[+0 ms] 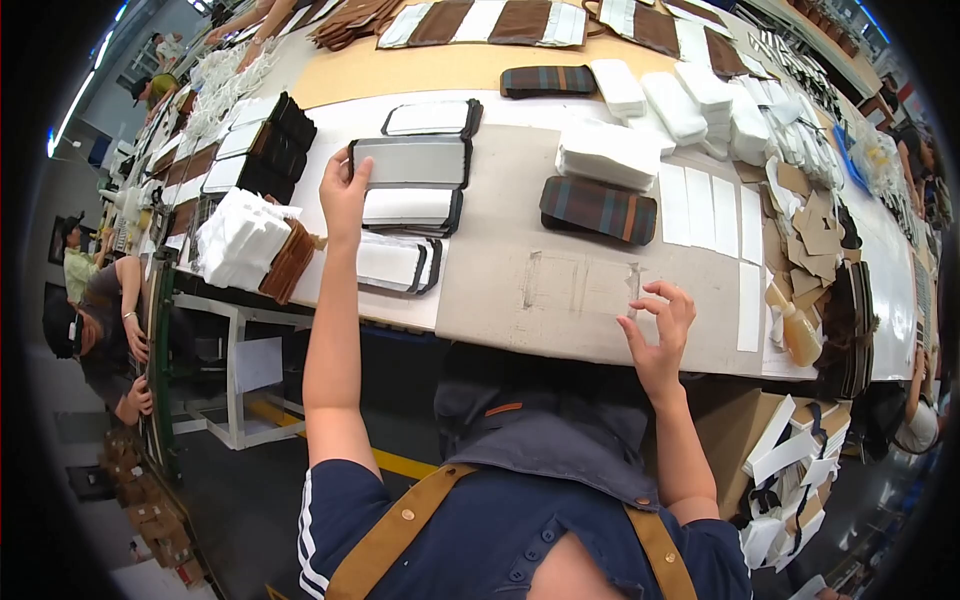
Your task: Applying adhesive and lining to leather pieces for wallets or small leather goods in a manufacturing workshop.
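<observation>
My left hand [343,205] pinches the left end of a flat grey panel with a black edge [418,163], thumb on top and fingertips round its rim. The panel lies over a row of similar black-edged panels: a white-topped one [432,118] beyond it, another stack [408,207] just nearer, and a further stack [390,263] by the table's front edge. Over the bare grey board [490,280] hovers my right hand [663,328], fingers curved, thumb apart, nothing between them. Beyond it sits a stack of dark striped fabric pieces [598,210].
Behind the striped stack stands a white pad pile [608,152]; more white pads [675,105] lie farther right. White strips [698,205], cardboard scraps [812,240] and a yellowish bottle [800,335] line the right. A white bundle [245,235] stands left. Other people work at the left.
</observation>
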Available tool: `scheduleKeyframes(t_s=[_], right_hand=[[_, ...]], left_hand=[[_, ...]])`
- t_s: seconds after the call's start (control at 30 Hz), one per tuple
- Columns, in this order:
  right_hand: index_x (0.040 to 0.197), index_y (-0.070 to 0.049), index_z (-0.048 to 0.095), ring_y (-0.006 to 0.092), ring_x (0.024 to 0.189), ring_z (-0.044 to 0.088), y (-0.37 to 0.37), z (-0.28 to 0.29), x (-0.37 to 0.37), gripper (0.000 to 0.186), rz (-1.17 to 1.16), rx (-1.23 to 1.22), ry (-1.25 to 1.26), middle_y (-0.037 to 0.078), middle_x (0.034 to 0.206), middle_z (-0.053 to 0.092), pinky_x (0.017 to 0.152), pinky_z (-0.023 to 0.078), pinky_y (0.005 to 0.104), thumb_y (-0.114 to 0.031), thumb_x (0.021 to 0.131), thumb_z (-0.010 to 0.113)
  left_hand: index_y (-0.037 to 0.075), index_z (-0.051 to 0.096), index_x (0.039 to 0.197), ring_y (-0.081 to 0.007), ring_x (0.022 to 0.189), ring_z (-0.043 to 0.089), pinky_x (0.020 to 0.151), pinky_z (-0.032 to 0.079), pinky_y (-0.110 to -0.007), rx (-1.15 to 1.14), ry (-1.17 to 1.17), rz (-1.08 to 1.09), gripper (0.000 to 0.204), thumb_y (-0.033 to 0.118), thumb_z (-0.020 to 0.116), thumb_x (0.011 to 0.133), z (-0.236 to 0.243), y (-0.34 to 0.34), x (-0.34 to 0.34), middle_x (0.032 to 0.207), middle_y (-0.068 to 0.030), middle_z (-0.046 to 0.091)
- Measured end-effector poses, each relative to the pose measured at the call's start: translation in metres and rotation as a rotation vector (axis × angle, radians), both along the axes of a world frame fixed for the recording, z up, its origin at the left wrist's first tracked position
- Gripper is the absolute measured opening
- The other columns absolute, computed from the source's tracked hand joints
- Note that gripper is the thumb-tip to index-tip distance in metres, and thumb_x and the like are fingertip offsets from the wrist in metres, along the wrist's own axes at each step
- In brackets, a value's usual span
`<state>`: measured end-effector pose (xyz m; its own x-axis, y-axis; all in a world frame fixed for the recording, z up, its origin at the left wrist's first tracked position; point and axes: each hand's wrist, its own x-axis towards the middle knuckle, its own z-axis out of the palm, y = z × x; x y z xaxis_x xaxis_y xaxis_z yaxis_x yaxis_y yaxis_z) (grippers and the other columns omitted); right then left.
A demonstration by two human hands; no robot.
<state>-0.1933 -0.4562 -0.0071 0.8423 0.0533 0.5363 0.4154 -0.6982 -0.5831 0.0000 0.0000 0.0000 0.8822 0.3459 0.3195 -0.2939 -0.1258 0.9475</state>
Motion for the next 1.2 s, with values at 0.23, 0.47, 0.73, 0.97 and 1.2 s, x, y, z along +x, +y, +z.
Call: scheduleKeyframes(t_s=[0.23, 0.47, 0.73, 0.97, 1.2], right_hand=[[0.108, -0.009, 0.068, 0.0314, 0.12, 0.052, -0.001, 0.003, 0.016, 0.032, 0.002, -0.035, 0.02, 0.009, 0.128, 0.061, 0.106, 0.035, 0.0459, -0.013, 0.081, 0.085], [0.133, -0.002, 0.063, 0.032, 0.142, 0.049, -0.004, 0.006, 0.076, 0.05, 0.076, -0.295, 0.04, 0.015, 0.149, 0.056, 0.119, 0.035, 0.0485, -0.011, 0.087, 0.08], [0.121, 0.001, 0.071, 0.0314, 0.129, 0.064, -0.014, -0.029, 0.123, 0.032, 0.092, -0.456, -0.094, 0.015, 0.133, 0.07, 0.106, 0.054, 0.0436, 0.0, 0.089, 0.07], [0.105, 0.001, 0.072, 0.0316, 0.115, 0.072, -0.015, -0.018, 0.124, 0.019, 0.15, -0.398, -0.182, 0.014, 0.116, 0.077, 0.102, 0.057, 0.045, 0.002, 0.087, 0.067], [0.109, 0.001, 0.073, 0.0298, 0.121, 0.07, -0.002, -0.003, 0.063, 0.025, 0.217, -0.411, -0.196, 0.015, 0.128, 0.073, 0.106, 0.056, 0.0459, -0.001, 0.085, 0.066]], left_hand=[[-0.005, 0.064, 0.131, -0.0144, 0.089, 0.07, 0.079, 0.055, -0.029, 0.317, 0.205, 0.096, 0.041, 0.015, 0.075, 0.096, -0.07, 0.053, 0.08, 0.102, -0.0118, 0.077], [0.005, 0.063, 0.139, -0.0281, 0.115, 0.065, 0.099, 0.05, -0.04, 1.029, 0.225, 0.393, 0.051, 0.028, 0.076, 0.096, -0.073, 0.035, 0.082, 0.125, -0.0167, 0.07], [0.007, 0.069, 0.13, -0.0295, 0.125, 0.059, 0.111, 0.042, -0.042, 0.717, 0.097, 0.101, 0.034, 0.022, 0.069, 0.1, -0.02, -0.001, -0.014, 0.132, -0.0119, 0.068], [0.004, 0.072, 0.118, -0.027, 0.117, 0.065, 0.106, 0.047, -0.038, 0.506, -0.006, -0.198, 0.021, 0.008, 0.066, 0.099, 0.007, -0.099, -0.118, 0.121, -0.0118, 0.072], [0.007, 0.07, 0.123, -0.032, 0.117, 0.063, 0.103, 0.045, -0.043, 0.634, -0.074, -0.241, 0.027, 0.008, 0.067, 0.096, -0.011, -0.164, -0.159, 0.125, -0.0112, 0.069]])
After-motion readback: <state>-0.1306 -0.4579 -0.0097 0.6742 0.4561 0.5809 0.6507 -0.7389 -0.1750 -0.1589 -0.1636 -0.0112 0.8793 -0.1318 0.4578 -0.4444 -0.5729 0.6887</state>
